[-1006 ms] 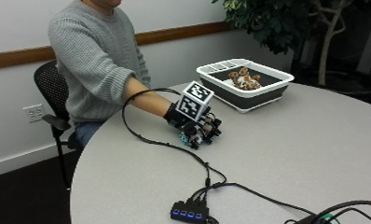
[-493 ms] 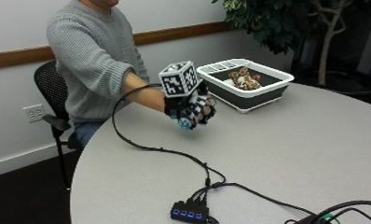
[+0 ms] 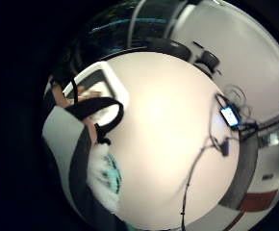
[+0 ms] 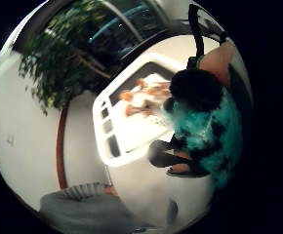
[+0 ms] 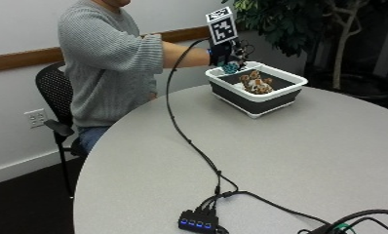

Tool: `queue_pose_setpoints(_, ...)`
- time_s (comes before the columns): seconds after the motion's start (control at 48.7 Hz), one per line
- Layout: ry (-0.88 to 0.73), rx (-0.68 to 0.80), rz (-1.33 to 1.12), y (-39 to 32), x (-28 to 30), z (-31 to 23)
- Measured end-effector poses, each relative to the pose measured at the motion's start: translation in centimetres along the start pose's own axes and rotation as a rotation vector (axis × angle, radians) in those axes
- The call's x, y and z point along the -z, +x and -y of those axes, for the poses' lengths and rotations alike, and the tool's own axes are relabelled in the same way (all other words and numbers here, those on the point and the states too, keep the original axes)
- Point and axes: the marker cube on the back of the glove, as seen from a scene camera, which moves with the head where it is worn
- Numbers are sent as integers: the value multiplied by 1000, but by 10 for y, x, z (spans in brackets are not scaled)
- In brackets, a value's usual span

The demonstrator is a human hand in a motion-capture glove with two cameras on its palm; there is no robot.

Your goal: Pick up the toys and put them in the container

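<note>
Hand [image 5: 225, 54] now raised over container [image 5: 258, 97] rim, gripping half-hidden teal toy [image 5: 230, 68].

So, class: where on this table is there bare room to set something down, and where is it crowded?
Bare tabletop lies between the container and the cable, and toward the near right. Crowded spots: the container's far side, where toys pile up and the right hand holds a teal toy, and the near edge with the hub.

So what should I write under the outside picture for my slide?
A person's black-gloved right hand holds a fluffy teal toy above the white-rimmed dark container, which already holds brown plush toys.
</note>
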Motion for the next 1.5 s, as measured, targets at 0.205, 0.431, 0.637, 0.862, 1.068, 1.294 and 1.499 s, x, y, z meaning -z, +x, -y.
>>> queue_pose_setpoints(0.205,-111,103,24,-75,-35,25)
queue_pose_setpoints(0.431,-427,74,51,-59,-50,6)
queue_pose_setpoints(0.637,-421,42,44,-46,-41,-2)
queue_pose_setpoints(0.862,-387,42,-28,1,-11,-38)
queue_pose_setpoints(1.068,-327,-74,-100,123,47,-123)
queue_pose_setpoints(1.294,-279,-314,-200,202,84,-203)
queue_pose_setpoints(1.499,-238,-233,-105,154,82,-302)
